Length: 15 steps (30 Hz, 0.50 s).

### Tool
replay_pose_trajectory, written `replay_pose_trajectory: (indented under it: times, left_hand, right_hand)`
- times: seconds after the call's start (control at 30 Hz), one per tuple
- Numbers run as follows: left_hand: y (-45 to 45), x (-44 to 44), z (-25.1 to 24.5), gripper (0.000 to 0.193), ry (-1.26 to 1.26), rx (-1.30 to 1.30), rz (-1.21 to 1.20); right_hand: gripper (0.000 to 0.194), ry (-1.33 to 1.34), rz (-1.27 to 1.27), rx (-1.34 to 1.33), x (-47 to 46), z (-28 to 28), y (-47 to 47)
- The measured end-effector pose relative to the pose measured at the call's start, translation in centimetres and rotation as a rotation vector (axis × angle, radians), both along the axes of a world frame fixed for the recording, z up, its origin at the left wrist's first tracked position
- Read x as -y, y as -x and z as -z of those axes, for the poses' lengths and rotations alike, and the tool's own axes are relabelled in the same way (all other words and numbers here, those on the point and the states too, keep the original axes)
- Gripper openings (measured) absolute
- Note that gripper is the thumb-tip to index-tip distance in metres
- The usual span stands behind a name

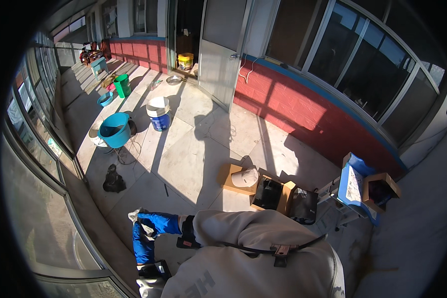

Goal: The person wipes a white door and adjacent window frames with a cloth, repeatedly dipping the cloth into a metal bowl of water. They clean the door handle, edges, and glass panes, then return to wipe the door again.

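Note:
Both my hands are in blue gloves at the lower left, close together with their fingertips nearly meeting. My right hand reaches in from the upper sleeve and holds a crumpled whitish piece of material, perhaps cloth or plastic. Below it, my left hand points upward, its fingers against the same material. Part of that piece shows between the gloves and the rest is hidden by them. Dark bands with small boxes sit on both wrists. A glazed window frame stands just beyond my hands.
Across the tiled floor are a black bag, a turquoise tub, a white-and-blue bucket and a green bucket. Cardboard boxes, one under a cap, stand beside me. A blue-topped stand is right; a door stands ajar.

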<state>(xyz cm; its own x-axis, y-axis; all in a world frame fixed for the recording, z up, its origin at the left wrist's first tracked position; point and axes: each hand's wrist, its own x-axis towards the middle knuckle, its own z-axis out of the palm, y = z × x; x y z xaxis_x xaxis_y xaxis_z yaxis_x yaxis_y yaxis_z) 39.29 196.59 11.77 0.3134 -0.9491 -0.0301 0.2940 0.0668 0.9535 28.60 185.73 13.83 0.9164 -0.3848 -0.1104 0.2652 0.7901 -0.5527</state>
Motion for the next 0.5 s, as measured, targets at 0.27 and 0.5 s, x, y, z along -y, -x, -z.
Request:
replay_pose_trajectory:
  times: [0.27,0.5]
  left_hand:
    - [1.9,-2.2,2.4,0.042,0.005,-0.266,-0.04]
    - [0.7,1.1,0.8,0.039,0.141,-0.061,-0.082]
  right_hand:
    - [0.028,0.137,-0.003,-0.074,-3.9,0.9,1.2]
    - [0.083,0.225,0.228,-0.616,1.2,2.5,2.6]
